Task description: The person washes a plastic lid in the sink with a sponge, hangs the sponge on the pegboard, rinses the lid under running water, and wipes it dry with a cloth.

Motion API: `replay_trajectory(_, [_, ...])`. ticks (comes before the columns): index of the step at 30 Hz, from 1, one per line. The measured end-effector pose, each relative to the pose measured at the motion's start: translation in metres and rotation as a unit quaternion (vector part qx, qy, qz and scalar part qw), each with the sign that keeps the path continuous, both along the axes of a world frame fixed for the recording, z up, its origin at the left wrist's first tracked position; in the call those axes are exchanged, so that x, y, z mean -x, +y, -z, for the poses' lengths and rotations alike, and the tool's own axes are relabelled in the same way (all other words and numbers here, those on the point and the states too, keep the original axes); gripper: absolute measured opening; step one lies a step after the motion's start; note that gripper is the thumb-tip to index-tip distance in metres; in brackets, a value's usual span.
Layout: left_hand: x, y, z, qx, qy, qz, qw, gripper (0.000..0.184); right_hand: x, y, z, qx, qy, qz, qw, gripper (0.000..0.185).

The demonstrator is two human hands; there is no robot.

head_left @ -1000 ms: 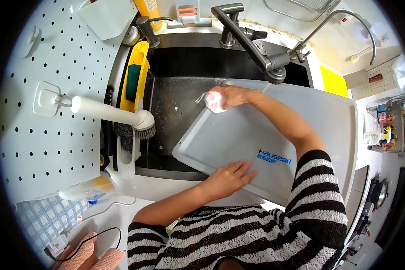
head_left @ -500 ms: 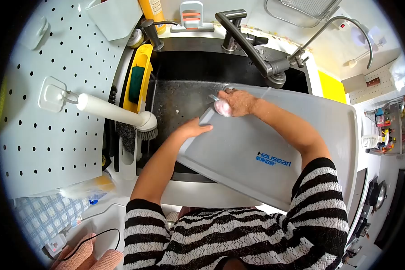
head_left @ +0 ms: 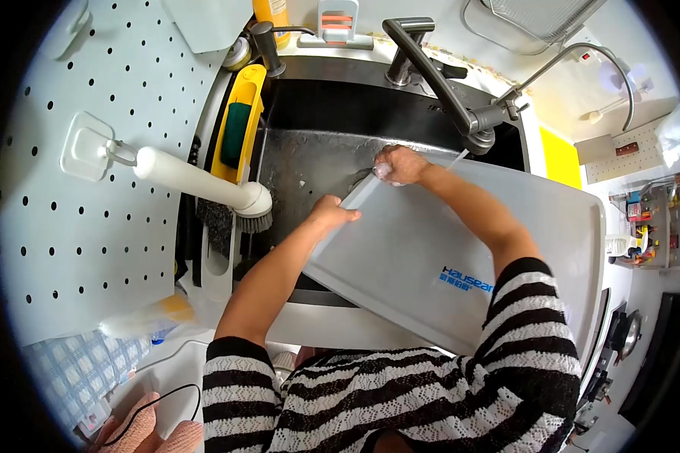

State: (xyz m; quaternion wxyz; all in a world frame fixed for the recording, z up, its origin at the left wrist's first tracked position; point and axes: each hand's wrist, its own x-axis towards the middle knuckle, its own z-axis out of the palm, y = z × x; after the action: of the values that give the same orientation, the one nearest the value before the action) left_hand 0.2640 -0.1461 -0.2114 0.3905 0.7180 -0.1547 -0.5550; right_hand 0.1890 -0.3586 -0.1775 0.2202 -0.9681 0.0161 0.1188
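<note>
The grey panel (head_left: 423, 241) lies across the sink's (head_left: 287, 162) front edge and right part, its left end over the basin, perhaps so drips fall inside. The left grip (head_left: 329, 214) is closed on that end's edge, thumb on top, apparently to steady it; the right grip (head_left: 403, 163) wraps a pale wad (head_left: 382, 172) at the panel's far-left corner.

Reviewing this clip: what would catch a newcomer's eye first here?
Probably the big gray panel with blue lettering, slanting across the black sink. The left hand holds its left edge, while the right hand has a pale wad near its far-left corner. Left of the sink, the white-handled brush stands out against the perforated board.
</note>
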Motion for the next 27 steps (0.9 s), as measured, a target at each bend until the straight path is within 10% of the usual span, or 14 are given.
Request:
replay_trajectory(6, [-0.002, -0.003, -0.006, -0.012, -0.055, 0.035, 0.998, 0.040, 0.001, -0.015, 0.013, 0.168, 0.001, 0.120, 0.978, 0.042])
replay_trajectory(10, [-0.004, 0.001, 0.035, -0.007, -0.071, -0.031, 0.997, 0.037, 0.001, 0.009, 0.007, -0.059, -0.031, 0.102, 0.993, 0.043])
replay_trajectory(14, [-0.004, -0.005, 0.008, 0.007, -0.082, 0.042, 0.996, 0.028, -0.003, -0.021, 0.031, 0.116, -0.045, 0.185, 0.975, 0.041])
replay_trajectory(17, [-0.001, 0.000, 0.012, -0.001, -0.098, 0.021, 0.995, 0.036, -0.011, 0.018, 0.010, 0.003, -0.039, 0.197, 0.980, 0.039])
replay_trajectory(20, [-0.006, 0.004, -0.001, -0.010, 0.021, -0.028, 0.999, 0.041, -0.008, 0.024, 0.009, -0.411, 0.033, 0.184, 0.892, 0.041])
replay_trajectory(27, [0.008, 0.010, -0.020, -0.041, 0.078, -0.086, 0.992, 0.052, 0.039, -0.007, -0.054, -0.013, 0.002, 0.268, 0.963, 0.047])
